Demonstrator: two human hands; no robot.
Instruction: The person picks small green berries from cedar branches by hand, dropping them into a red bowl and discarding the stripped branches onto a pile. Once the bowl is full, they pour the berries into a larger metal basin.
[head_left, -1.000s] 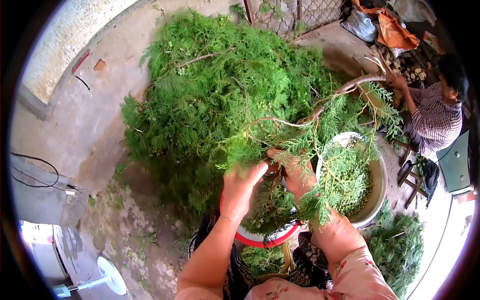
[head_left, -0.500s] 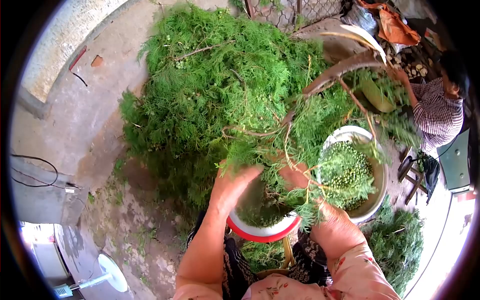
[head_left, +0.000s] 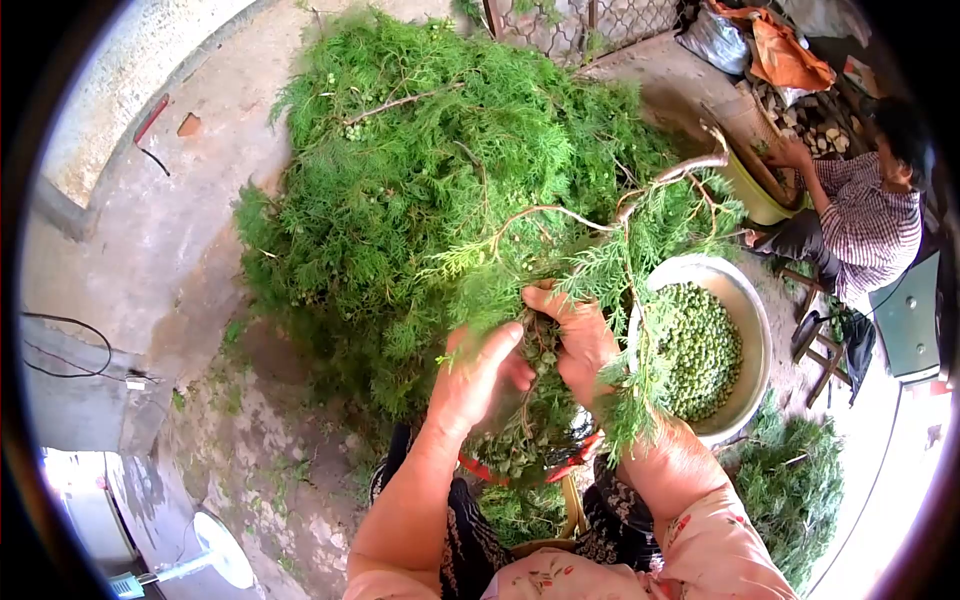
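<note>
My right hand (head_left: 580,345) is closed around the twiggy part of a leafy conifer branch (head_left: 650,225), whose curved woody stem arches up to the right. My left hand (head_left: 472,385) is beside it, thumb and a fingertip apart against the foliage; its other fingers are partly hidden and blurred. Below both hands, a red-rimmed basin (head_left: 478,468) sits at my lap, mostly covered by sprigs of the branch. To the right, a pale metal basin (head_left: 757,375) holds many small green cones (head_left: 700,350), and some sprigs overhang its left rim.
A big heap of green conifer branches (head_left: 420,190) rises in front of me. More cut branches (head_left: 795,480) lie at the lower right. A co-worker in a checked shirt (head_left: 875,225) sits at the right by a yellowish tub (head_left: 755,195). A white fan (head_left: 225,550) stands lower left.
The branch has come down and leftward, uncovering the metal basin's cones and the co-worker's tub. My right hand has risen slightly, and sprigs now cover the red-rimmed basin.
</note>
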